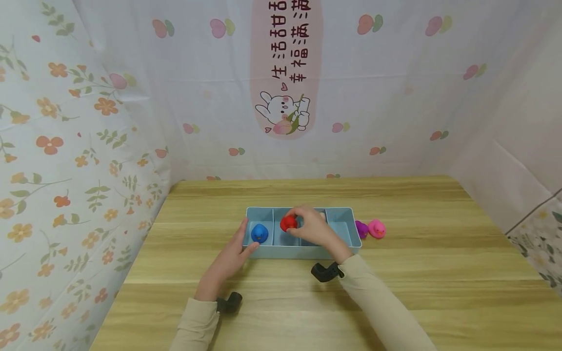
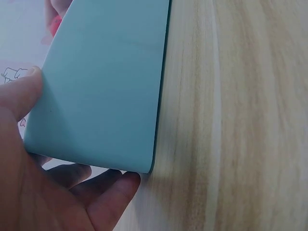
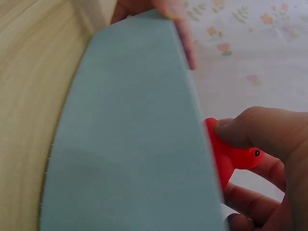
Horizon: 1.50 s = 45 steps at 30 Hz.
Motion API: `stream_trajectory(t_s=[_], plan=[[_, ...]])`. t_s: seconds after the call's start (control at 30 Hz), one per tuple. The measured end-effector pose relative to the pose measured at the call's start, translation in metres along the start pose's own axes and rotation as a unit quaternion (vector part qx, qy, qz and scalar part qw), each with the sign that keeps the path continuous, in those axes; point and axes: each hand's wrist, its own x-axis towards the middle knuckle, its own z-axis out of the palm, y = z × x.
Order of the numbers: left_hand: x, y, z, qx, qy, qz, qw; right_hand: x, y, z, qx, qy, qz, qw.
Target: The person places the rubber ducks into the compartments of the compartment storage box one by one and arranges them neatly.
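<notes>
Head view, box [image 1: 303,252], blue duck [image 1: 259,233] inside, red duck [image 1: 288,224] held

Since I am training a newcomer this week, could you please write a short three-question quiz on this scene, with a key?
1. Multiple choice: which duck does the right hand hold?
A) blue
B) red
C) pink
2. True or false: the left hand touches the left end of the box.
3. Where does the pink duck lie?

Key:
1. B, the red duck.
2. True.
3. On the table, to the right of the box, beside the purple toy.
</notes>
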Motion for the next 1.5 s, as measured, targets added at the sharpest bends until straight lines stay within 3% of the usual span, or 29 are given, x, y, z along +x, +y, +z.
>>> stream_trajectory(t_s=[0.17, 0.33, 0.57, 1.2, 1.5], plan=[[0.001, -0.002, 0.001, 0.0, -0.002, -0.005, 1.0, 0.005, -0.001, 0.012, -0.053, -0.007, 0.012, 0.9985], [0.001, -0.004, 0.0, 0.005, -0.001, -0.005, 1.0, 0.008, -0.006, 0.02, -0.133, -0.007, 0.006, 0.9911], [0.0, -0.002, -0.002, 0.004, -0.002, -0.001, 1.0, 0.01, -0.01, 0.026, -0.186, -0.014, 0.02, 0.9822], [0.0, 0.001, -0.002, -0.002, -0.006, -0.006, 1.0, 0.014, -0.016, 0.029, -0.241, -0.061, 0.034, 0.968], [0.0, 0.0, 0.0, -0.003, -0.003, -0.002, 1.0, 0.013, -0.017, 0.026, -0.256, -0.057, 0.041, 0.964]])
